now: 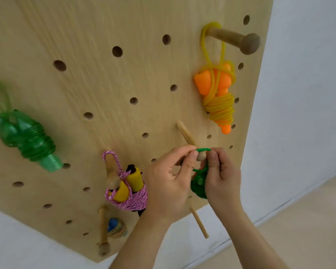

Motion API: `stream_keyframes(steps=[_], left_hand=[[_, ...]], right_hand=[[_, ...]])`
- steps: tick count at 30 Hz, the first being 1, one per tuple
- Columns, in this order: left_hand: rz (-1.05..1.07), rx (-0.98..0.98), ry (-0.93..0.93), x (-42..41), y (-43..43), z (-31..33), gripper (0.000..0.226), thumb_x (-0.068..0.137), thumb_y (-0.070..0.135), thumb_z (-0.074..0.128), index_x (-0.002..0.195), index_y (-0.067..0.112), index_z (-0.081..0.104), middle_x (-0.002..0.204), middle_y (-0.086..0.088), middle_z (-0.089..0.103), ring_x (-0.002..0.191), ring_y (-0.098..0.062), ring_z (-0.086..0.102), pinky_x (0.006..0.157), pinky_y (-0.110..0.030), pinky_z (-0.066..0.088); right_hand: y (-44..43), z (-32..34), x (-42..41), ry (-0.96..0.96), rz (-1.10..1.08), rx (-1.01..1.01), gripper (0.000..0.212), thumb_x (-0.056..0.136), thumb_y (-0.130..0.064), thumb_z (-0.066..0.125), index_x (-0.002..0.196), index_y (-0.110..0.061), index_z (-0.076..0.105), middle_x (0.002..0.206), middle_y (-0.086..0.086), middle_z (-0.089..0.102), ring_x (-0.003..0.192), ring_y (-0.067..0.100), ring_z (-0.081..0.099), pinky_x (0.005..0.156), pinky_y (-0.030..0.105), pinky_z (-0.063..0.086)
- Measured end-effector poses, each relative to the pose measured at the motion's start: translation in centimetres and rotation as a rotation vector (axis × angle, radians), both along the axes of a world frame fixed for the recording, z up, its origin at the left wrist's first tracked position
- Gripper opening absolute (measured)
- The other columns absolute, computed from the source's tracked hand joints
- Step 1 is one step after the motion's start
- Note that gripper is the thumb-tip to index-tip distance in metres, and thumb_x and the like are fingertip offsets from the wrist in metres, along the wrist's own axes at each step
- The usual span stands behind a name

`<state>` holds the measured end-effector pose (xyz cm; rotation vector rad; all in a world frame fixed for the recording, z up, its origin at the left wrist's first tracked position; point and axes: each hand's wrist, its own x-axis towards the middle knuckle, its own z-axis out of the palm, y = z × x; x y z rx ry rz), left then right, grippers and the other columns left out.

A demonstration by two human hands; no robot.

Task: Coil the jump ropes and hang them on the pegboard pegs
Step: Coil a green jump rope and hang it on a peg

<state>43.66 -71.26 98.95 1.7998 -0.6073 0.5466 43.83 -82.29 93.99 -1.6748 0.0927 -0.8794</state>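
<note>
A dark green coiled jump rope (198,186) hangs between my hands in front of the wooden pegboard (109,78). Its loop (203,149) sits over the knob end of a slim wooden peg (185,133). My left hand (169,181) pinches the loop on the peg's left side. My right hand (221,177) pinches it on the right, thumb by the knob. Much of the bundle is hidden behind my right hand.
Coiled ropes hang on other pegs: an orange-handled yellow one (217,94) on a thick dark peg (235,40), a translucent green one (25,138) at left, a pink one with yellow handles (128,189). A small blue one (115,228) hangs low. A bare peg (199,223) juts below my hands.
</note>
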Motion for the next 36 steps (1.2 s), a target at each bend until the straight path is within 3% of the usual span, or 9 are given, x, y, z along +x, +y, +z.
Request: stream_keyframes(steps=[5,8,13,16,20,26,32,34,36], left_hand=[[0.023,-0.027,0.181,2.8,0.0,1.3,0.021,0.097,0.012,0.05,0.102,0.031,0.058,0.088,0.008,0.068,0.084,-0.007,0.066,0.074,-0.018,0.051],[0.173,0.07,0.09,4.2,-0.6,1.8,0.016,0.095,0.017,0.054,0.096,0.033,0.052,0.087,0.011,0.068,0.084,-0.001,0.066,0.074,-0.015,0.051],[0.372,0.157,-0.064,3.9,-1.1,1.6,0.006,0.093,0.019,0.059,0.097,0.021,0.062,0.089,0.014,0.062,0.085,-0.001,0.06,0.071,-0.011,0.046],[0.357,0.22,-0.027,2.3,-0.7,-0.3,0.023,0.091,0.005,0.057,0.108,0.017,0.067,0.098,0.008,0.061,0.087,-0.002,0.058,0.071,-0.01,0.045],[0.307,0.399,0.118,1.9,-0.2,-1.9,0.052,0.091,0.006,0.053,0.136,0.032,0.047,0.111,0.012,0.051,0.092,-0.002,0.054,0.072,-0.022,0.051],[0.347,0.654,0.168,2.4,0.0,-1.0,0.062,0.094,0.022,0.048,0.147,0.038,0.02,0.129,0.006,0.044,0.098,-0.013,0.057,0.075,-0.04,0.054],[0.357,0.426,0.189,-1.6,2.8,-1.5,0.033,0.095,0.02,0.049,0.126,0.022,0.06,0.105,0.006,0.061,0.09,-0.009,0.059,0.076,-0.031,0.052],[0.354,0.295,0.274,-5.0,4.8,-2.4,0.026,0.095,0.021,0.049,0.114,0.022,0.066,0.083,0.015,0.063,0.073,-0.006,0.059,0.065,-0.033,0.051],[0.365,0.17,0.384,-8.6,7.1,-3.2,0.024,0.094,0.025,0.049,0.108,0.028,0.068,0.069,0.01,0.062,0.058,-0.006,0.057,0.056,-0.033,0.051]], right_hand=[[-1.0,0.1,2.8,0.059,0.169,0.096,0.026,0.096,-0.033,0.041,0.076,-0.027,0.057,0.066,-0.011,0.056,0.064,0.009,0.052,0.062,0.03,0.043],[-1.5,1.4,4.2,0.094,0.211,0.078,0.027,0.099,-0.029,0.047,0.081,-0.02,0.065,0.068,-0.005,0.062,0.066,0.015,0.056,0.062,0.039,0.046],[-1.8,1.3,5.4,-0.005,0.002,-0.113,0.021,0.094,-0.017,0.06,0.114,-0.015,0.06,0.108,-0.002,0.059,0.091,0.014,0.058,0.074,0.041,0.054],[-2.1,-0.8,4.2,-0.127,0.075,-0.282,0.024,0.088,-0.003,0.061,0.109,-0.012,0.058,0.105,-0.005,0.052,0.087,0.014,0.054,0.068,0.044,0.051],[-2.2,-2.5,2.8,-0.086,0.227,-0.553,0.029,0.088,-0.011,0.057,0.115,-0.019,0.053,0.114,0.001,0.056,0.092,0.014,0.053,0.073,0.045,0.049],[-1.5,-1.1,2.7,0.02,0.254,-0.673,0.059,0.08,-0.008,0.07,0.132,-0.013,0.043,0.122,0.018,0.054,0.098,0.025,0.051,0.075,0.042,0.051],[-1.3,-1.8,0.2,-0.011,0.169,-0.76,0.04,0.085,-0.006,0.058,0.124,-0.006,0.061,0.113,0.018,0.059,0.1,0.039,0.054,0.091,0.054,0.047],[-0.8,-1.9,-1.0,-0.036,0.173,-0.765,0.036,0.082,-0.008,0.054,0.115,-0.003,0.066,0.111,0.017,0.063,0.098,0.036,0.055,0.105,0.036,0.036],[0.4,-2.2,-2.2,-0.007,0.246,-0.748,0.033,0.08,-0.006,0.055,0.11,-0.004,0.069,0.109,0.012,0.065,0.093,0.029,0.056,0.099,0.02,0.034]])
